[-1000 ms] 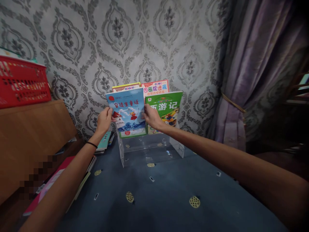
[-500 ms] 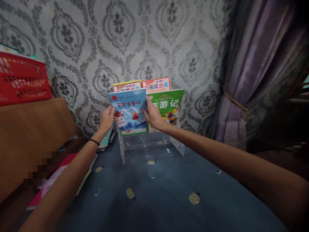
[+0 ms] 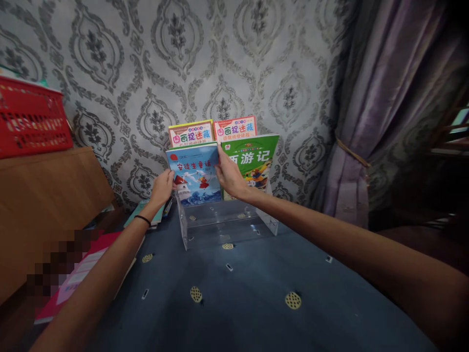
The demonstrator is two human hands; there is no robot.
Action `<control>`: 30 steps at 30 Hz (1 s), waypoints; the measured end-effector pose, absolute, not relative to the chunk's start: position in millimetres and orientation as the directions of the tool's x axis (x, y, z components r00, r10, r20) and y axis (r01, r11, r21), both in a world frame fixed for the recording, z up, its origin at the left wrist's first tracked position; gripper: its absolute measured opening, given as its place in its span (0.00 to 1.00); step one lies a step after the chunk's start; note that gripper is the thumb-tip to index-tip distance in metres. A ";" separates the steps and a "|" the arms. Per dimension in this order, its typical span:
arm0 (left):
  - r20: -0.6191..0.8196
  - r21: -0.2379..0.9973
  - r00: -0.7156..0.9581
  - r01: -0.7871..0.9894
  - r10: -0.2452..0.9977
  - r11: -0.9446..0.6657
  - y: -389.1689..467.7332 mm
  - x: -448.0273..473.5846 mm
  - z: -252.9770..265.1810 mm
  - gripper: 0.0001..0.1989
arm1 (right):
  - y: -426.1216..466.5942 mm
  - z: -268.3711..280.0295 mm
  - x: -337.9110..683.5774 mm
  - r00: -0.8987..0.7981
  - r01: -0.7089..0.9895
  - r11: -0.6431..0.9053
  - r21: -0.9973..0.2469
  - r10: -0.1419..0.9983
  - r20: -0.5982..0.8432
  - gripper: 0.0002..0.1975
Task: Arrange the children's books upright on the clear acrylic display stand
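A blue picture-cover book (image 3: pixel 198 178) stands in the left part of a clear acrylic book stand (image 3: pixel 220 230). My left hand (image 3: pixel 163 187) grips its left edge, fingers closed. On its right edge my right hand (image 3: pixel 230 171) is closed, thumb up near the top corner. The right hand partly covers a green book (image 3: pixel 254 159) standing beside it. Behind these, higher up, show the tops of a yellow-edged book (image 3: pixel 191 133) and a red-edged book (image 3: pixel 235 128). A thin green edge shows just behind the blue book's top.
Left of the stand, a small stack of books (image 3: pixel 156 215) lies on the dark blue cloth (image 3: pixel 249 303). Nearer is a pink-covered book (image 3: pixel 78 274), partly behind my left arm. A red basket (image 3: pixel 32 117) sits on a wooden box (image 3: pixel 51 195). A tied curtain (image 3: pixel 355 161) hangs at right.
The blue book has come down in the stand, with both hands still on its edges. More of the yellow-edged book's cover now shows above it.
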State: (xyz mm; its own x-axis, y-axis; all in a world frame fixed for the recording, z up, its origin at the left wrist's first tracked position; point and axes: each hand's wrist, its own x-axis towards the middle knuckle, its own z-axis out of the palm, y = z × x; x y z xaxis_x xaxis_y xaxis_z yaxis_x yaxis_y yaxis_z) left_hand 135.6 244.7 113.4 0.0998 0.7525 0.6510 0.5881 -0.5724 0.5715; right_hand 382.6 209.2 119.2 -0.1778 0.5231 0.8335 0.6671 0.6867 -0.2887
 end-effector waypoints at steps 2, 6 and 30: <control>0.660 0.538 0.109 0.622 0.744 -0.569 244.3 135.5 114.6 0.15 | 206.5 114.8 379.5 -0.178 0.655 0.698 -0.288 0.514 0.839 0.40; 0.679 0.456 0.129 0.698 0.723 -0.552 244.1 136.3 114.7 0.15 | 205.0 100.7 378.7 -0.207 0.676 0.705 -0.215 0.461 0.863 0.45; 0.669 0.356 0.080 0.838 0.739 -0.413 240.7 144.7 119.1 0.10 | 217.0 52.6 400.2 -0.274 0.676 0.716 -0.175 0.464 0.843 0.34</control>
State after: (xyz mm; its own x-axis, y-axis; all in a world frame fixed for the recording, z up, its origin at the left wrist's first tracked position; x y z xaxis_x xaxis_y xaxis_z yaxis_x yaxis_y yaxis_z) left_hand 144.7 240.7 119.1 0.0800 0.7391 0.6688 0.8381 -0.4131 0.3562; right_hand 400.2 217.0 52.6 -0.2735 0.4638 0.8426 0.6758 0.7160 -0.1747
